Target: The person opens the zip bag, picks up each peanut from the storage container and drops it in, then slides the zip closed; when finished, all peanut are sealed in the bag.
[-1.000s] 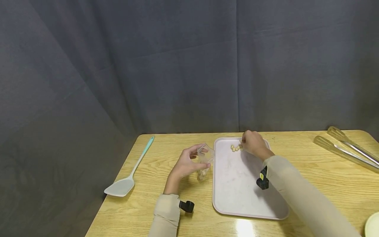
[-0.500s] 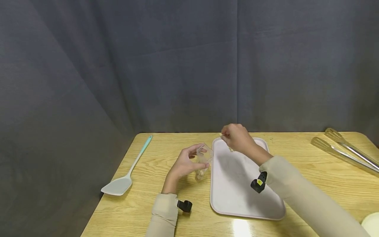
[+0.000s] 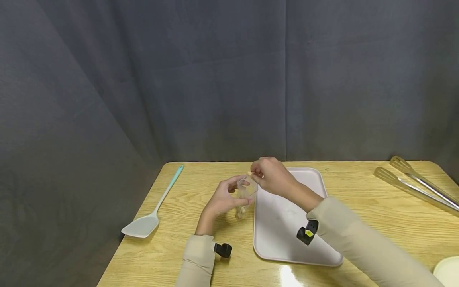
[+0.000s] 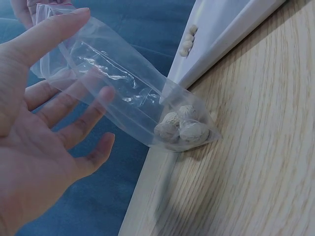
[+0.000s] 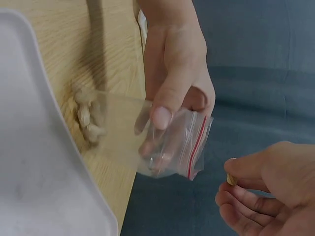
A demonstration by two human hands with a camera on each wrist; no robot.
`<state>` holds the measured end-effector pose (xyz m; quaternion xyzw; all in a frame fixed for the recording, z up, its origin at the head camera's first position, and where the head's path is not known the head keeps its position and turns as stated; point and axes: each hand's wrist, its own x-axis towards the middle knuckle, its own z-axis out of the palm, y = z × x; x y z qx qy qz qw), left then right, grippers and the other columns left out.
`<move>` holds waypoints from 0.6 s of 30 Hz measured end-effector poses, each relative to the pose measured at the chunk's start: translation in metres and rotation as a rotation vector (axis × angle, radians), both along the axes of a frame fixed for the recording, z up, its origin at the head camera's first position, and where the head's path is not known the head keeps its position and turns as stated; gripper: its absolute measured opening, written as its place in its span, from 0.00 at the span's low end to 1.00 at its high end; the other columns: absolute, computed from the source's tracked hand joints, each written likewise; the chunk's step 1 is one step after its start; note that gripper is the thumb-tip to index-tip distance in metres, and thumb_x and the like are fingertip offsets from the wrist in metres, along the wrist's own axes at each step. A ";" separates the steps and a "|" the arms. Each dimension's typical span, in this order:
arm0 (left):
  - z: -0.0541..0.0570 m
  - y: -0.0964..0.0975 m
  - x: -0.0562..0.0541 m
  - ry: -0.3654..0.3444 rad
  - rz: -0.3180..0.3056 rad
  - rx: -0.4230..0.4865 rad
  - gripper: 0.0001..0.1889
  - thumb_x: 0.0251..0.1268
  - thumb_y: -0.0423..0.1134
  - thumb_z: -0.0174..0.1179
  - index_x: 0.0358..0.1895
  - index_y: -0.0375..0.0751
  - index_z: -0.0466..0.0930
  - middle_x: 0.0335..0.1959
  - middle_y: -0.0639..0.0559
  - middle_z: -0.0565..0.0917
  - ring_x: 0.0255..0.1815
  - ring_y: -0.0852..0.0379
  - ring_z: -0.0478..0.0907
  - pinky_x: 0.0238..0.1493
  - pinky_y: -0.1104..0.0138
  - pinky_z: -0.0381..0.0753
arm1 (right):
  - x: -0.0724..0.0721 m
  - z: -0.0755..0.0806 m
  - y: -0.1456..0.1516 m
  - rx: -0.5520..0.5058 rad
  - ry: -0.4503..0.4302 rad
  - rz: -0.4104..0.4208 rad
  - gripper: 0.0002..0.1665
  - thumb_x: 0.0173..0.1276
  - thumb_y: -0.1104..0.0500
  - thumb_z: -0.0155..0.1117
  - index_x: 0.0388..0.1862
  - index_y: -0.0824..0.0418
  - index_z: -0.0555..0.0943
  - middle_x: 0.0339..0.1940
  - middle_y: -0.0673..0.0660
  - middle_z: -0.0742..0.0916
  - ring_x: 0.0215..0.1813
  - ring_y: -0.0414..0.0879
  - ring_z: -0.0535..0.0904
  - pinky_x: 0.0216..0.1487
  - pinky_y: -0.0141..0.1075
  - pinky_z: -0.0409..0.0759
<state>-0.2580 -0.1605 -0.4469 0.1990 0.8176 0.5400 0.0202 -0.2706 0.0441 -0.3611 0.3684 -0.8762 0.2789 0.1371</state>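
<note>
- The left hand [image 3: 221, 199] over there holds a clear plastic zip bag with a red stripe [image 5: 165, 142] between the thumb and spread fingers, its mouth gaping.
- Several lumpy, pale tan pieces [image 4: 183, 129] sit at the bag's bottom, low over the counter [image 3: 204, 175], just beside the pale pinkish-white rectangular tray [image 3: 279, 231].
- The right hand [image 3: 273, 175] pinches one small tan nugget [image 5: 231, 180] between thumb and finger, right by the bag's mouth.
- A few small cream pieces [image 4: 186, 43] lie on the tray.
- Off left, I see a white spatula with a turquoise handle [image 3: 141, 226]; off right, metal slotted tongs [image 3: 408, 185].
</note>
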 end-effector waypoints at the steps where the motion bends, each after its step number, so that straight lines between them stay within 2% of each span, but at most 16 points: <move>1: 0.000 0.000 0.000 0.002 -0.002 0.001 0.39 0.53 0.40 0.75 0.71 0.47 0.71 0.58 0.44 0.82 0.60 0.53 0.75 0.64 0.49 0.68 | 0.001 0.000 -0.001 -0.001 0.003 0.005 0.02 0.61 0.70 0.70 0.34 0.68 0.86 0.28 0.57 0.85 0.32 0.47 0.81 0.33 0.39 0.81; 9: -0.001 -0.001 -0.001 0.011 -0.004 -0.006 0.38 0.53 0.40 0.76 0.70 0.46 0.72 0.58 0.45 0.82 0.59 0.54 0.75 0.63 0.51 0.69 | 0.004 0.000 -0.006 -0.018 0.006 0.024 0.04 0.60 0.71 0.70 0.34 0.70 0.85 0.28 0.58 0.85 0.31 0.48 0.82 0.33 0.39 0.82; 15: -0.002 -0.003 -0.002 0.013 0.012 -0.012 0.38 0.52 0.42 0.76 0.69 0.50 0.73 0.59 0.57 0.81 0.60 0.56 0.74 0.62 0.53 0.70 | 0.005 0.000 -0.010 -0.001 -0.036 0.028 0.05 0.62 0.69 0.71 0.37 0.70 0.86 0.31 0.58 0.86 0.33 0.49 0.83 0.34 0.39 0.83; 18: -0.002 -0.004 -0.002 0.020 0.014 -0.016 0.37 0.51 0.42 0.77 0.69 0.51 0.74 0.60 0.60 0.79 0.60 0.56 0.75 0.62 0.53 0.71 | 0.005 0.000 -0.011 0.006 -0.042 0.034 0.06 0.62 0.69 0.71 0.38 0.70 0.87 0.31 0.58 0.87 0.33 0.47 0.83 0.34 0.37 0.83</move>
